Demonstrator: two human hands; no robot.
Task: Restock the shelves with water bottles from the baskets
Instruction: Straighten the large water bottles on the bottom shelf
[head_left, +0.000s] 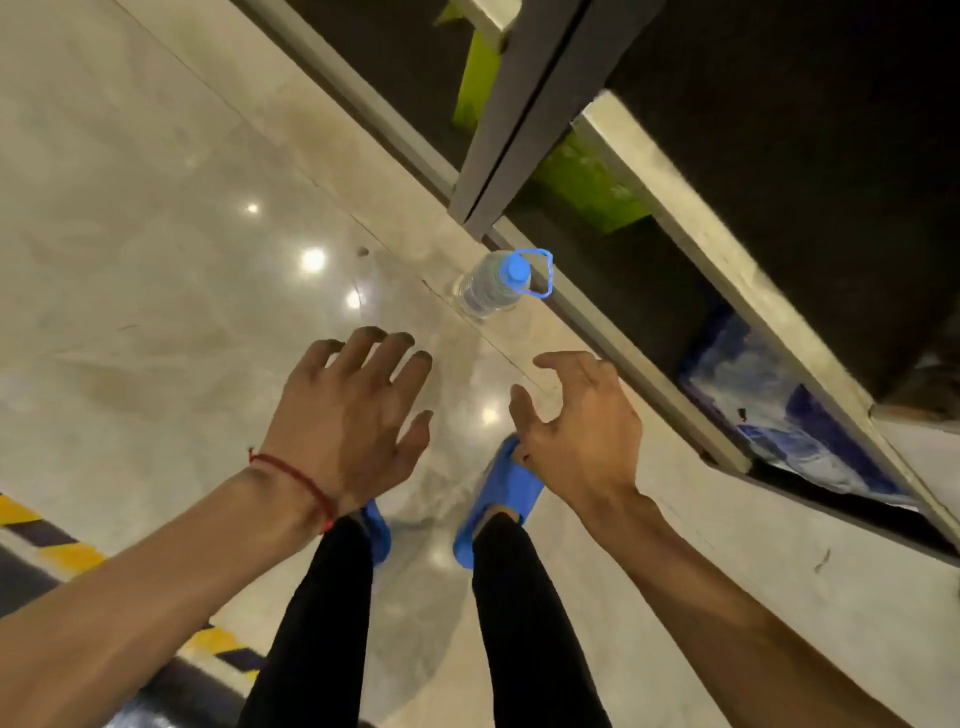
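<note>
- water bottle (488, 286): clear, blue cap (517, 269), blue carry loop (543, 275) hanging off the neck. Looks upright on the floor (156, 208), seen nearly from above.
- bottle position: just beside the grey base rail (597, 322) of the shelf unit (727, 270), near the foot of a dark upright post (498, 130). Can't tell if it touches the rail.
- left hand (353, 410): palm down, fingers spread apart and mostly straight, thumb out to the side. Holds nothing. Fingertips point toward the bottle, clear gap between them and it.
- right hand (576, 431): fingers loosely curved and apart, thumb separated from the rest. Holds nothing. Also short of the bottle, no contact.
- both hands hang over the floor, side by side, bottle ahead of them and roughly between their lines.
- red thread (296, 475) tied round the left wrist.
- shelf unit runs diagonally across the right side, pale front edges, dark inside.
- lower shelf bay holds blue-and-white wrapped packs (769, 415); contents too blurred to read.
- further along, green packs (587, 182) sit in the next bay, also blurred.
- person's legs in black trousers (519, 623), blue shoes (498, 493) on the floor below the hands.
- floor is glossy pale stone with ceiling-light reflections.
- yellow-and-black hazard tape (67, 551) runs along the floor at lower left.
</note>
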